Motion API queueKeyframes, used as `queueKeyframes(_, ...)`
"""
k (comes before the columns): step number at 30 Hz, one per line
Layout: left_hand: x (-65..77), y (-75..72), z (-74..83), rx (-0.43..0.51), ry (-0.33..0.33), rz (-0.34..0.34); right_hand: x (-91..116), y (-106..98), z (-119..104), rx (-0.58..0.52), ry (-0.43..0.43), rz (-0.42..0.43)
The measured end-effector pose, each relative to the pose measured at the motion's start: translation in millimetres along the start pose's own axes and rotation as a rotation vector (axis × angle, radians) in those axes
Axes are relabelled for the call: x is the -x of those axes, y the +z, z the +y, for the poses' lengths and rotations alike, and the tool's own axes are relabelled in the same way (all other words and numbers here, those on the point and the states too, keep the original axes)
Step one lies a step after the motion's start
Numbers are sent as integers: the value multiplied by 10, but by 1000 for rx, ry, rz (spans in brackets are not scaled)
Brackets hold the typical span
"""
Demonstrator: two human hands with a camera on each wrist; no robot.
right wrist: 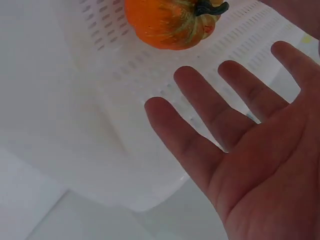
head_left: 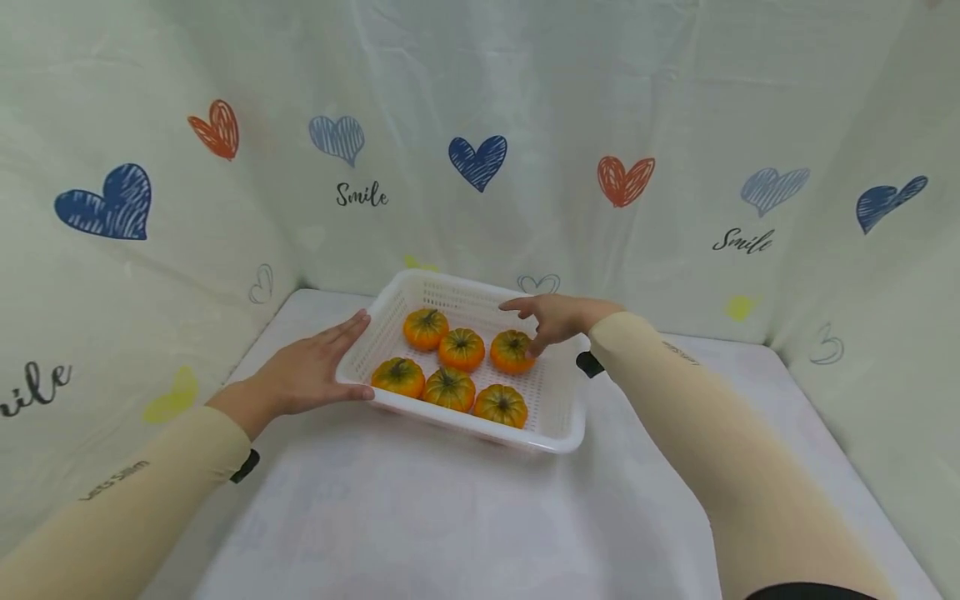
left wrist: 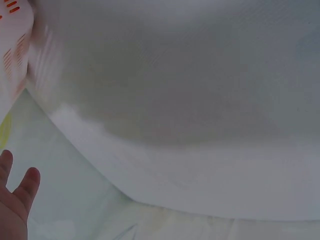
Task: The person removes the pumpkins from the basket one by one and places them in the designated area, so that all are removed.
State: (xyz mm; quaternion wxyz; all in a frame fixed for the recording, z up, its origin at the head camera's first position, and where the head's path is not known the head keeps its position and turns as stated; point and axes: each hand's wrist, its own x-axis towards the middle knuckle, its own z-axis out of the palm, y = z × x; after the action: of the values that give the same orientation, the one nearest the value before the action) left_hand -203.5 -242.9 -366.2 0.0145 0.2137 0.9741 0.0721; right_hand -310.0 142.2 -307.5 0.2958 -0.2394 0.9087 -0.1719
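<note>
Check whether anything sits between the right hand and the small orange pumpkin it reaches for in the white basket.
Nothing visible does. The right hand, fingers spread, hovers over the far-right small orange pumpkin in the white perforated plastic basket; whether it touches is unclear. The other pumpkins lie to its left. The left hand rests against the basket's left rim.

We see a table (head_left: 420, 508) covered in a white cloth, closed in at the back and sides by pale sheeting printed with hearts. A white slotted basket (head_left: 558, 433) sits directly on it, toward the far middle. Our left hand (head_left: 307, 375) rests on the cloth, flat against the basket's left edge.
</note>
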Motion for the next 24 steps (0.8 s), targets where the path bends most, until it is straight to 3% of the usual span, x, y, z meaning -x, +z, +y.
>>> queueKeyframes(9, 9, 9, 1, 9, -34, -13, -199, 106, 31, -176, 96, -110)
queueKeyframes(24, 16, 8, 26, 23, -46, -22, -315, 294, -3, -209, 115, -143)
